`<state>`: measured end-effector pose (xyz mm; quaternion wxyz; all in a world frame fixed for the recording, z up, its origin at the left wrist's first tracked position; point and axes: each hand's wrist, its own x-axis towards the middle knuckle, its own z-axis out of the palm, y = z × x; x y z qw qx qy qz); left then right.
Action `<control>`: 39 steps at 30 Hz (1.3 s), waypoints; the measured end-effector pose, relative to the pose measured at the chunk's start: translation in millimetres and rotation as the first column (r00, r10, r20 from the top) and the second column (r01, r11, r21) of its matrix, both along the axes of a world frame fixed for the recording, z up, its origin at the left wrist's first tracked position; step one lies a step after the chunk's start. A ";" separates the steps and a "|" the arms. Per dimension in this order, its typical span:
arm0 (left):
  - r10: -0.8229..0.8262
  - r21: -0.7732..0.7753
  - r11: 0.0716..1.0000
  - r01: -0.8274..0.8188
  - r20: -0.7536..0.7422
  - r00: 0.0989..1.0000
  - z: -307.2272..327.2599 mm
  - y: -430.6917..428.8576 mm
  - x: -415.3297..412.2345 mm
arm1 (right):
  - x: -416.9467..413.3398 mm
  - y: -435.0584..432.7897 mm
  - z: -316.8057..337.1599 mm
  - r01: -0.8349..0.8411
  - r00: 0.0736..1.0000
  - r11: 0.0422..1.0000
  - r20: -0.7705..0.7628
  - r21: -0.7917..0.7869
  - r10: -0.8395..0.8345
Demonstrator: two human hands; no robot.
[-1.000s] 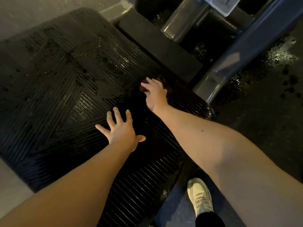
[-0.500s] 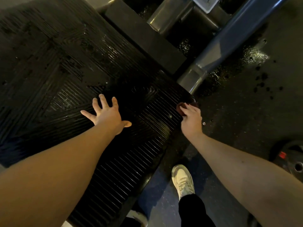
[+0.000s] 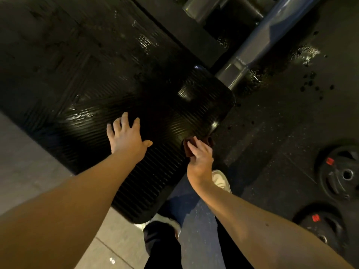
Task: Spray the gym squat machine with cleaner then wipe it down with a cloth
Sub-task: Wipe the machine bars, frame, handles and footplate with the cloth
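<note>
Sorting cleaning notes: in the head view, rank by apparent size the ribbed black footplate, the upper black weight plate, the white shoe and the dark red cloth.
1. Ribbed black rubber footplate
2. Upper black weight plate
3. White shoe and dark red cloth: unranked, both partly hidden, the cloth under the right hand.

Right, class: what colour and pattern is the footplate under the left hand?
The footplate is black with fine parallel ribs set at angles; head view.

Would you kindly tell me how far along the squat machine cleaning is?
Spraying looks done: the ribbed footplate glistens wet. In hand: the right hand presses a dark cloth at the plate's right edge, the left hand resting flat on the plate. Left: the wet patches near the left hand, probably the frame beam too.
</note>
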<state>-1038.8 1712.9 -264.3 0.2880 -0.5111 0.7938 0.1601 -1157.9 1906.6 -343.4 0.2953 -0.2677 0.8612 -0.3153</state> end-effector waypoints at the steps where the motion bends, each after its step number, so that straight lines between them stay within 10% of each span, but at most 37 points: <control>1: 0.006 0.005 1.000 -0.006 -0.007 1.000 5.6 6.8 12.9 | 15.7 5.8 8.4 -0.003 1.000 1.000 0.003 -0.008 0.003; 15: -0.060 0.183 0.981 0.063 -0.019 0.998 81.7 46.9 167.4 | 180.8 37.4 118.4 -0.249 0.957 0.947 0.200 0.203 0.209; 19: -0.025 0.329 0.943 0.048 -0.073 0.997 111.4 41.1 179.5 | 185.5 16.8 158.3 -0.057 0.879 0.983 0.475 0.173 -0.033; 24: 0.353 0.492 0.839 -0.231 -0.170 0.920 185.2 19.6 184.7 | 184.1 -44.5 241.0 0.159 0.653 0.951 0.694 0.266 -0.303; 31: 0.729 0.721 0.599 -0.347 -0.312 0.609 306.4 -9.1 188.9 | 178.5 -90.7 356.4 0.106 0.475 0.988 0.867 0.112 -0.149; 39: 0.590 0.602 0.738 -0.306 -0.353 0.726 402.8 -4.0 223.5 | 188.4 -77.1 459.6 -0.048 0.615 0.998 0.789 0.029 0.007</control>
